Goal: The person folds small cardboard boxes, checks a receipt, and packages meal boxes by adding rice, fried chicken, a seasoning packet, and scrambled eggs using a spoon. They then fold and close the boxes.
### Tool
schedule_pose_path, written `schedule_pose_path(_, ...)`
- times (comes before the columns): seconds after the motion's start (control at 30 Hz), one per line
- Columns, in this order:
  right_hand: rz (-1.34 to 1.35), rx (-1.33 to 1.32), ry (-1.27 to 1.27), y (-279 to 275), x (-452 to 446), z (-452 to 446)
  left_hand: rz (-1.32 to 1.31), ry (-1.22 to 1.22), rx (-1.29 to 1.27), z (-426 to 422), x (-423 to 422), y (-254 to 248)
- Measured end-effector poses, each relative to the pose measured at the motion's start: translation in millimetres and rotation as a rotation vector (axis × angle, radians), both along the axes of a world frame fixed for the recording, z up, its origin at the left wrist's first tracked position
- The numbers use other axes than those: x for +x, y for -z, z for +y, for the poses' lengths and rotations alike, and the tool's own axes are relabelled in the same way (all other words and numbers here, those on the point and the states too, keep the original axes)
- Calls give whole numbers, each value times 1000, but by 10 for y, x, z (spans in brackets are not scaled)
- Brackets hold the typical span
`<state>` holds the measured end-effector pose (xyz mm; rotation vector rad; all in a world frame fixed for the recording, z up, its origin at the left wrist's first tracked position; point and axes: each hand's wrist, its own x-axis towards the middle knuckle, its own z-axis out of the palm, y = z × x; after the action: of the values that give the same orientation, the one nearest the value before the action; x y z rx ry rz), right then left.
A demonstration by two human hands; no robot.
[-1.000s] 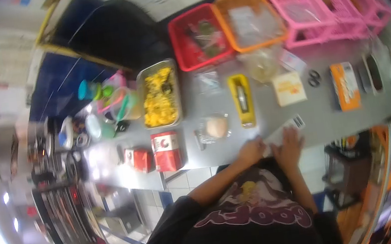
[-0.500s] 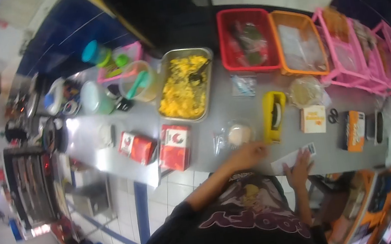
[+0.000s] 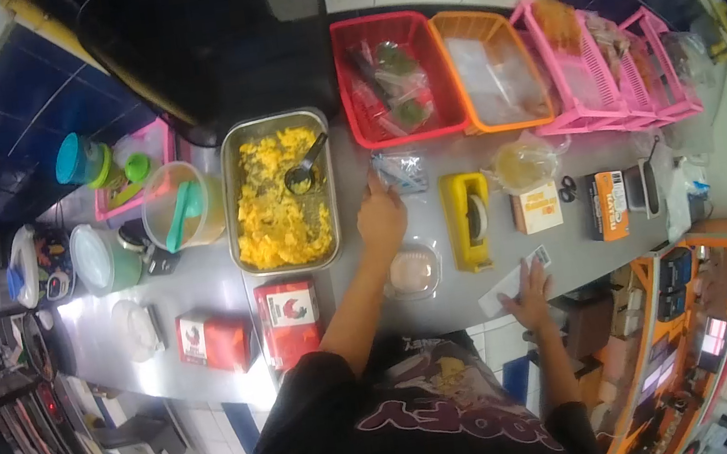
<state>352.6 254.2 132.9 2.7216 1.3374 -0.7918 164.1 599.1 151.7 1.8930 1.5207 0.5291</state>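
My left hand (image 3: 381,219) reaches forward over the steel table, its index finger stretched out to the left edge of a small clear packet (image 3: 403,175) with blue and white contents. Whether it touches the packet, I cannot tell; the other fingers are partly hidden. Behind that wrist sits a clear plastic container (image 3: 414,269) with something pale and round inside. My right hand (image 3: 531,294) lies spread on a white paper strip (image 3: 504,289) with dark print, near the table's front edge. A yellow tape dispenser (image 3: 469,249) stands between the two hands.
Left of my left arm are a metal tray (image 3: 246,267) of yellow food with a black scoop (image 3: 307,168), and red boxes (image 3: 289,326). A red basket (image 3: 461,125), an orange basket (image 3: 507,121) and pink racks (image 3: 585,117) line the back. Orange-black box (image 3: 605,207) stands right.
My left hand has moved forward from beside the clear container to the small packet. My right hand stays on the paper strip. The camera view has shifted.
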Motion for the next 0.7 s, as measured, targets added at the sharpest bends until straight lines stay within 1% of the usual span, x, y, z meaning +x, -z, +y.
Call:
schedule_pose_path(0.07, -24, -8, 5, 21, 21, 5, -47, 94, -134, 90, 54, 130)
schedule_pose_path(0.2, -7, -25, 5, -14, -3, 28, -126, 85, -104, 70, 78, 219)
schedule_pose_path(0.27, 16, -41, 33, -100, -18, 74, -239, -199, 76, 141, 92, 221)
schedule_pose_path(0.3, 41, -60, 59, -127, -33, 102, -242, -196, 82, 233, 110, 169)
schedule_pose_path(0.37, 27, -48, 44, -54, -14, 57, -577, -238, -38, 462, 191, 27)
schedule_pose_path(0.4, 13, -38, 24, -43, -4, 40, -581, -238, -35, 549, 246, 9)
schedule_pose_path(0.47, 17, -37, 27, -44, -13, 20, -476, -229, -138, 732, 328, -13)
schedule_pose_path(0.5, 23, -39, 35, -45, -8, 40, -482, -237, -127, 810, 349, 7)
schedule_pose_path(0.57, 9, -29, 19, -45, -2, 49, -452, -325, -91, 915, 396, 79)
schedule_pose_path(0.63, -4, -24, 1, -33, -9, -13, -503, -284, -63, 1020, 461, 433)
schedule_pose_path(0.67, -2, 5, -5, 3, 0, -58, -545, -256, -38, 1052, 411, 542)
schedule_pose_path(0.7, 4, 37, -38, 59, 44, -56, -503, -203, 19, 1048, 384, 532)
